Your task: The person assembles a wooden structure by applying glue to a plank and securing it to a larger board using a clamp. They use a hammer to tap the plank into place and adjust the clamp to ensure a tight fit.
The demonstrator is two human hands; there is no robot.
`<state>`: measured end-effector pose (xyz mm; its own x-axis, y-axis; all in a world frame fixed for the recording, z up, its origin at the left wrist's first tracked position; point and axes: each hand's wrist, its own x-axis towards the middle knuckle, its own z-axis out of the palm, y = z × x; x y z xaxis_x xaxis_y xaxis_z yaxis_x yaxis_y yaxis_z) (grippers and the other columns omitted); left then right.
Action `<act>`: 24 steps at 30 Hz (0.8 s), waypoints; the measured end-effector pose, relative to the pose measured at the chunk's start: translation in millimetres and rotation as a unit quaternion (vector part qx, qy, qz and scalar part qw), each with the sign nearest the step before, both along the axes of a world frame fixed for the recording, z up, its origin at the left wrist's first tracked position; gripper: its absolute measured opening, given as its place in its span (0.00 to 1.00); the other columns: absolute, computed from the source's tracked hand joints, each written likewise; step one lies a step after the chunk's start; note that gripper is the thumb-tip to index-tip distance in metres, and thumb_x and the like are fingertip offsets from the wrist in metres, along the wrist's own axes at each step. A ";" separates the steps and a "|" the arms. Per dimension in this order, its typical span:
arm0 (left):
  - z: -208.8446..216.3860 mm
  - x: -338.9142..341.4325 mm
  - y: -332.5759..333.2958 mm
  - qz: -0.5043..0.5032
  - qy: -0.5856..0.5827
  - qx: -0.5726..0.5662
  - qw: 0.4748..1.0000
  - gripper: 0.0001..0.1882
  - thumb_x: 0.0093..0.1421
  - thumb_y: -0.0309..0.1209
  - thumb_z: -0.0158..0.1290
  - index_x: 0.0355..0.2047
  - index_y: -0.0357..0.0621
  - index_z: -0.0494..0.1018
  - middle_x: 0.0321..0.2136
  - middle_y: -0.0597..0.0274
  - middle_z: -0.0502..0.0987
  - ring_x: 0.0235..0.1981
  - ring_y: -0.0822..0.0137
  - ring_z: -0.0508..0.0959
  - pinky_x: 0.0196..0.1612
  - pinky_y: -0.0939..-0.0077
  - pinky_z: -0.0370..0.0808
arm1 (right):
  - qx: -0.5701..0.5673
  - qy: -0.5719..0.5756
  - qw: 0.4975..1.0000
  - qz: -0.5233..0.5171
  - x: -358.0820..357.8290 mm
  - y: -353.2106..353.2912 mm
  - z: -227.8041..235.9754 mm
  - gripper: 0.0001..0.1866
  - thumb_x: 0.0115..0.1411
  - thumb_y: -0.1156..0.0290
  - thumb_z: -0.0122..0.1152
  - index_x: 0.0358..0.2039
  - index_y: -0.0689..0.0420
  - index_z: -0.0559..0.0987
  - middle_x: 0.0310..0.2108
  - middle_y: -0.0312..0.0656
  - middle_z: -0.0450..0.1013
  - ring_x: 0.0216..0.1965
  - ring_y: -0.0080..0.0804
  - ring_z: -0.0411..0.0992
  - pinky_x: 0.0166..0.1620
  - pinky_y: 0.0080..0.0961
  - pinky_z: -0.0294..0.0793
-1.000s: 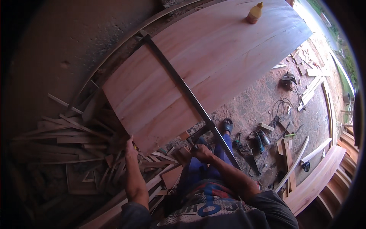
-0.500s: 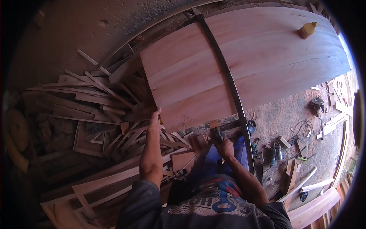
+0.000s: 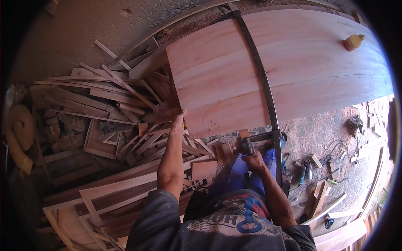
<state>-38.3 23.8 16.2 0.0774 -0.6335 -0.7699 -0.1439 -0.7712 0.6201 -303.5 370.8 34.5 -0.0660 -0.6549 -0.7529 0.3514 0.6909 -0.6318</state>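
A wide, pale reddish wooden panel (image 3: 222, 79) stretches from the middle to the far right. Across it lies the long dark bar of a bar clamp (image 3: 260, 71), its near jaw by the panel's near edge. My right hand (image 3: 254, 161) is closed around the clamp's dark handle, just below that jaw. A small wood block (image 3: 244, 134) sits by the handle's upper end. My left hand (image 3: 179, 119) grips the panel's left edge near the close corner; some of its fingers are hidden. A yellow bottle (image 3: 354, 42) is on the panel's far right part.
Wood offcuts (image 3: 113, 98) lie heaped at left, near a thick yellow hose (image 3: 19, 138). Wooden frames (image 3: 121, 186) rest at lower left. On the floor at right are power tools (image 3: 305, 171), tangled cables (image 3: 337, 148), a dark round tool (image 3: 355, 122) and long strips (image 3: 374, 178).
The view has shifted, so the panel, clamp and bottle sit farther right in the picture. Both hands keep their places, left on the panel edge, right on the clamp handle.
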 end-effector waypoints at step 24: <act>-3.1 7.3 -3.8 0.006 -0.006 0.018 1.000 0.22 0.57 0.52 0.64 0.48 0.59 0.77 0.37 0.74 0.79 0.35 0.71 0.77 0.33 0.70 0.71 | -0.001 0.015 0.998 0.067 -13.2 -5.6 19.7 0.21 0.57 0.62 0.67 0.46 0.62 0.78 0.28 0.43 0.78 0.29 0.38 0.78 0.37 0.36 0.77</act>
<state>-31.0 20.0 13.1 0.0937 -0.6044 -0.7911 -0.1426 -0.7946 0.5901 -316.7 365.1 54.2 -0.0005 -0.6610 -0.7504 0.2379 0.7288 -0.6421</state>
